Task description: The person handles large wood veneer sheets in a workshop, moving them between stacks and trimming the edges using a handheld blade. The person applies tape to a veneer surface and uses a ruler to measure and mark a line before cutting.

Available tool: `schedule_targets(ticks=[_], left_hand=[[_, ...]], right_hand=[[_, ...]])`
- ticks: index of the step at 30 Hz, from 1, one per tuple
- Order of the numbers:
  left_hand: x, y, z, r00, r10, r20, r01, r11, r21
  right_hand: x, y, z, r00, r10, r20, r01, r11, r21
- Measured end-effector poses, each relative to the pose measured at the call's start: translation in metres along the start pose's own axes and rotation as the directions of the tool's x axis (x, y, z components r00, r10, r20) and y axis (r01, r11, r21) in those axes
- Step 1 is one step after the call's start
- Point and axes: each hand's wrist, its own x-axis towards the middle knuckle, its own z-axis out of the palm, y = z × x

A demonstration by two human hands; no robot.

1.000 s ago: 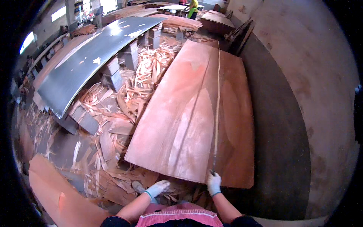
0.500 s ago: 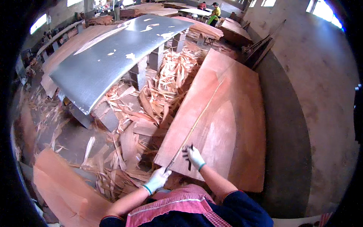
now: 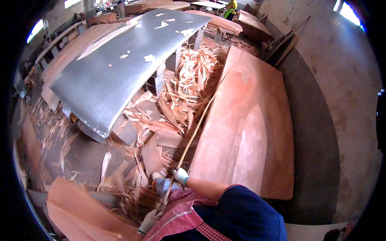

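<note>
A long thin wooden stick (image 3: 194,133) slants from beside my body up along the left edge of a stack of reddish veneer sheets (image 3: 245,132). My right hand (image 3: 181,176), in a white glove with dark fingers, is closed around the stick partway along it. Lower down and closer to me, my gloved left hand (image 3: 150,221) is closed at the stick's near end. The pink checked apron (image 3: 181,217) partly covers that hand. The stick's far end lies over the edge of the sheets.
A long dark smooth-topped table (image 3: 132,56) on concrete blocks stands to the left. Veneer scraps (image 3: 197,76) litter the floor between it and the stack. A loose veneer sheet (image 3: 76,209) lies at the near left. A wall (image 3: 341,100) runs along the right; a person (image 3: 230,9) stands far back.
The stick has swung left from across the sheets to their left edge. My left hand has drawn down toward my body. My right hand, spread before, has moved left and closed on the stick.
</note>
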Motion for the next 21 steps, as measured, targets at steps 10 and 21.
schedule_targets(ticks=[10, 21], left_hand=[[0.066, 0.153, -0.192, 0.975, 0.205, -0.087, -0.073, 0.663, 0.745], [0.098, 0.173, -0.341, 0.936, 0.351, 0.028, -0.215, 0.505, 0.836]], right_hand=[[0.095, -0.158, 0.019, 0.921, -0.182, -0.343, 0.344, 0.793, 0.502], [0.121, -0.260, -0.007, 0.778, -0.107, -0.620, 0.425, 0.816, 0.392]])
